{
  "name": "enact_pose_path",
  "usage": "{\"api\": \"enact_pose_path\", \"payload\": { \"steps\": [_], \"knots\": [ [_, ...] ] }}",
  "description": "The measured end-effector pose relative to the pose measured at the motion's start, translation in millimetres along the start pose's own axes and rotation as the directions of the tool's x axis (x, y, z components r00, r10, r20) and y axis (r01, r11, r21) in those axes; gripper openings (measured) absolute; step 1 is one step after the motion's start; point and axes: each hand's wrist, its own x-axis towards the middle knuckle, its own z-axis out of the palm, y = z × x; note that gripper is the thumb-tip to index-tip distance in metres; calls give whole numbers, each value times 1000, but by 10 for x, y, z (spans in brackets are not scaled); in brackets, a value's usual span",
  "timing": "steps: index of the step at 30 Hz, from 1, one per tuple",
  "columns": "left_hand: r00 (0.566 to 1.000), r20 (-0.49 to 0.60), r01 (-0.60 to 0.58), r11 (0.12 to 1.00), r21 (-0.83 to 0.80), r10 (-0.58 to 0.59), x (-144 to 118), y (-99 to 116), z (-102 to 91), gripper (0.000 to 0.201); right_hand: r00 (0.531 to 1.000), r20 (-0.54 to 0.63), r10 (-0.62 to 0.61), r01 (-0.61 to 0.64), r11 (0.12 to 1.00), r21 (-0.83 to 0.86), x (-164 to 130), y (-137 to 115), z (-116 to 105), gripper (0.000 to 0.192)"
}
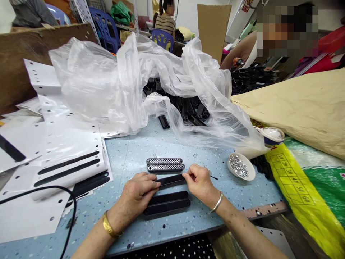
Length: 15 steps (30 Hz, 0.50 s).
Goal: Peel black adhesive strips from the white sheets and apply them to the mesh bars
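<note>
A long black strip [171, 181] lies between my two hands, over the blue speckled table. My left hand [138, 190] is closed with thumb and fingers on its left end. The right end is pinched by my right hand [198, 184]; a thin dark piece [214, 177] sticks out beyond that hand, and I cannot tell whether it is held. Nearer to me, two smooth black bars [170, 205] with rounded ends lie side by side, partly behind my left hand. Just past the strip rest two bars [165, 167] with crosshatched tops.
A white bowl [251, 173] of small silvery parts stands right. Clear plastic [99, 86] surrounds a heap of black pieces [185, 108] at the back. White sheets [67, 138] with black strips and a black cable [74, 208] lie left. A yellow-green sack [299, 187] lies right. Other people sit behind.
</note>
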Motion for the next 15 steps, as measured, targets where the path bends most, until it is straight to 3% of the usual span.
{"api": "enact_pose_path", "payload": {
  "steps": [15],
  "knots": [
    [1000,5,28,1000,-5,-28,7,24,-11,20,1000,13,26,-27,999,44,-6,-17,-26,27]
  ]
}}
